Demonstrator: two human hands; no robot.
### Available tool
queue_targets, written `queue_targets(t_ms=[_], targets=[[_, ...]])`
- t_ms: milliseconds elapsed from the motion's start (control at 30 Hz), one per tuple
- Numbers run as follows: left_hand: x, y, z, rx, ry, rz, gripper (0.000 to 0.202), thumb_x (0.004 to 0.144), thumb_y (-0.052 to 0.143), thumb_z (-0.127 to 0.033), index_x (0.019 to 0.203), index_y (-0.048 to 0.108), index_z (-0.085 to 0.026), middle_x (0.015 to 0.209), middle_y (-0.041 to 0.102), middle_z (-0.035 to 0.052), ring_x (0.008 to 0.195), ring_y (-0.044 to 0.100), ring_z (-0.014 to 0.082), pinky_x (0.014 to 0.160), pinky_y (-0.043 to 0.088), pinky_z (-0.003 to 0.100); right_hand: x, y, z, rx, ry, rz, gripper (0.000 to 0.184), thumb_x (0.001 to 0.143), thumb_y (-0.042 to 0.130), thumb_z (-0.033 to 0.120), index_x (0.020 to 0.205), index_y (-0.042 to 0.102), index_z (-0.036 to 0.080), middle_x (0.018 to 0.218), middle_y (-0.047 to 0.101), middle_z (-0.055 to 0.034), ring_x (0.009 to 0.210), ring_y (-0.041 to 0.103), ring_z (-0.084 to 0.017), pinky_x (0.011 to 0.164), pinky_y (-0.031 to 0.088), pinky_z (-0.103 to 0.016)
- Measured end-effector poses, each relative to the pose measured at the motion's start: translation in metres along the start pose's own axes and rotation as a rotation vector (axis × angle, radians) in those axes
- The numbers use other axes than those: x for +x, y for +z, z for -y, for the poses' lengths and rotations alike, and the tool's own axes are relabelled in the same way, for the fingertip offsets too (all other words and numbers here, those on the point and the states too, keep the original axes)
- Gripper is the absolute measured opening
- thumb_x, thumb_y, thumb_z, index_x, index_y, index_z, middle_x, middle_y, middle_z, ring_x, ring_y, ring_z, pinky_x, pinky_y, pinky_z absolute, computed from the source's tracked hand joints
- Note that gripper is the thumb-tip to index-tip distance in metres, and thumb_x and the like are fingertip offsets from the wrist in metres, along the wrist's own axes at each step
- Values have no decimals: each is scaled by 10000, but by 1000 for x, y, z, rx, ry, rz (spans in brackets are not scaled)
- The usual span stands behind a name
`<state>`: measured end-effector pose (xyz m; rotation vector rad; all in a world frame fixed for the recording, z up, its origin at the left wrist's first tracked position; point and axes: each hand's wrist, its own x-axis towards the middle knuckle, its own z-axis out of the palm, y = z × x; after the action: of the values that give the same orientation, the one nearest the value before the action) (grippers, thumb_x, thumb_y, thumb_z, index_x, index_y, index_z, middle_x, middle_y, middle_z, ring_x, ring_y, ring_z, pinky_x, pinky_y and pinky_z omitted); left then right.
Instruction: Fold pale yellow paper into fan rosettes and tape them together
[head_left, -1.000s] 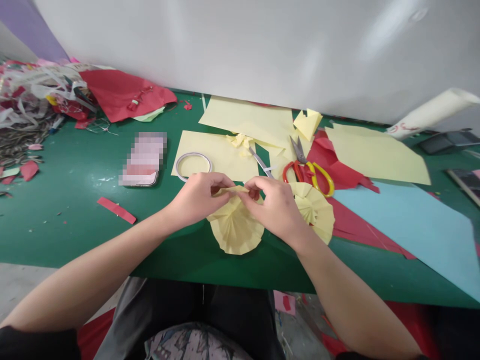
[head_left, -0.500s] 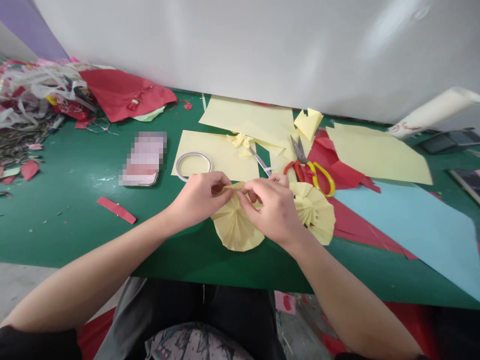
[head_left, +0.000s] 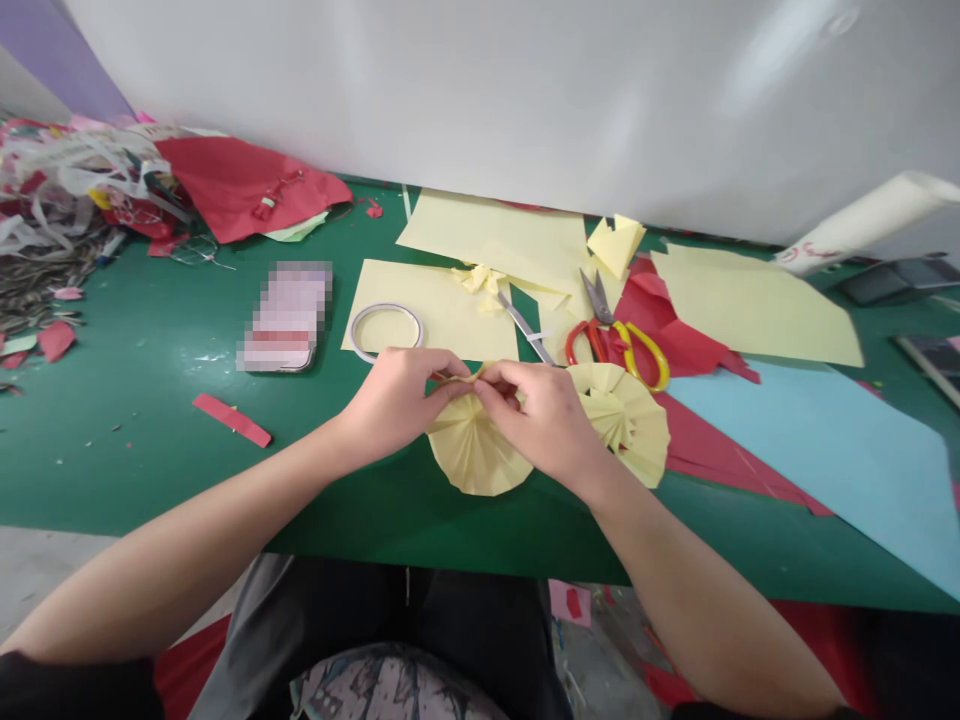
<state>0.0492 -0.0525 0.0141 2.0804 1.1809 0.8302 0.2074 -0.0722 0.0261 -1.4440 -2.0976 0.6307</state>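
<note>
A yellow pleated paper fan, rounded at its lower edge, is held above the near side of the table. My left hand pinches its upper left edge between thumb and fingers. Close beside it, my right hand pinches the top edge, thumb against the index finger. The two sets of fingertips almost meet at the top of the pleats. A second pleated yellow paper piece lies just right of my right hand, which partly covers it. Behind the hands is a roll of tape on yellow paper.
Scissors with red and yellow handles lie right of centre, near a metal blade. Yellow sheets, red paper and a light blue sheet cover the right side. A phone and red strip lie left.
My right hand's fingers have drawn closer together along the fan's top edge. The fan has risen slightly and shifted a little right. My left hand is nearly in the same place.
</note>
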Motion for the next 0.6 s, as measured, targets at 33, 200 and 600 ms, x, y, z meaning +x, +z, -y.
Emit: queue_targets(t_ms=[33,200,600], targets=[[0,1,0,11,11,-3,78,746,565,-171,745,641,-158,692,677,-12,635,602,93,589,446,187,0,0,0,5,6,4,165,790,463,185,650,543,150,569,546,14,489,443,-54,503,336,-198],[-2,2,1,37,52,5,91,754,555,-163,741,644,-156,700,679,-14,618,586,86,555,421,183,-1,0,2,-4,30,17,163,766,475,152,604,472,158,519,466,37,474,402,-48,496,324,-196],[-1,2,-2,26,21,20,105,742,547,-131,735,648,-160,706,684,-13,620,587,90,545,422,188,-1,1,3,-1,57,32,134,751,463,140,620,454,161,531,460,38,489,409,-54,512,330,-205]])
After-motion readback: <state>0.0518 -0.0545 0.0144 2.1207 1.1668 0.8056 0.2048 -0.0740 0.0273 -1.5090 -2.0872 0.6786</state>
